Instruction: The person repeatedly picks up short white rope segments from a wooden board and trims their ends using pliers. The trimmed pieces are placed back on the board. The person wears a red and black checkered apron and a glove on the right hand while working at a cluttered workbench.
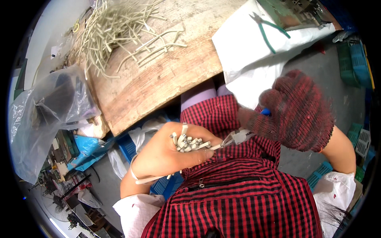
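Observation:
A bunch of thin cream-coloured tubes with small metal ends [188, 143] is clasped in my bare left hand [158, 148], the ends bristling out above the fingers. Some of the tubes' other ends poke out below the palm. My right hand [303, 111], in a dark red and black knitted glove, is closed round a pair of pliers [239, 137]. Only a bit of blue handle shows between the gloved fingers. The plier jaws point left and meet the tip of one tube by my left thumb; whether they grip it I cannot tell.
A large heap of similar cream tubes [113, 33] lies on the wooden table [194, 51]. Green-handled pliers [270, 31] rest on white cloth [238, 47] at the table's right. A clear plastic bag [51, 107] hangs at the left. Blue and green baskets [359, 65] stand at the right.

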Demonstrator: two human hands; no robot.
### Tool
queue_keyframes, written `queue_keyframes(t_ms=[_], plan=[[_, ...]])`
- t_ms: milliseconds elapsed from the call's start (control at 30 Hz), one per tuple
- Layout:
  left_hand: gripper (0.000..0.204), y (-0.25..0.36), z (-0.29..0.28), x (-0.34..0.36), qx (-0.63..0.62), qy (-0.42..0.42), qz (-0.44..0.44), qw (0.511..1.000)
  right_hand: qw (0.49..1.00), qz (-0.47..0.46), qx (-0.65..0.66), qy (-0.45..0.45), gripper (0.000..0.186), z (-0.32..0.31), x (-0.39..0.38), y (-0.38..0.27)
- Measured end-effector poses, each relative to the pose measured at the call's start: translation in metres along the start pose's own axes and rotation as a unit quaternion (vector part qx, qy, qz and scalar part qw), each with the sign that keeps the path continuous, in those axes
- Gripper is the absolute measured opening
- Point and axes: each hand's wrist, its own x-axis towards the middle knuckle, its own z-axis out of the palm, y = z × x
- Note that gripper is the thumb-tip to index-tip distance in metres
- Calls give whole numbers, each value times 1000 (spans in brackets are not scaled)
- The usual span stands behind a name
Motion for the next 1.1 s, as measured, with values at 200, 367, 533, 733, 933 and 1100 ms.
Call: queue_keyframes(t_ms=[200, 367, 533, 733, 933, 1100], plan=[[31, -9, 0, -2, -56, -7, 40, 998, 979, 54, 179, 80, 47, 35, -15, -17], [30, -14, -2, -2, -30, 56, 53, 997, 992, 61, 97, 62, 53, 35, -13, -18], [24, -29, -4, -1, -168, -83, 1, 982, 986, 61, 149, 44, 52, 32, -13, -16], [16, -10, -42, 19, 258, 228, 209, 915, 802, 396, 439, 83, 52, 71, -51, -38], [20, -8, -140, 116, 596, 321, 334, 656, 803, 406, 429, 74, 50, 72, -49, -46], [38, -14, -115, 123, 651, 273, 320, 632, 812, 406, 411, 76, 52, 82, -61, -49]])
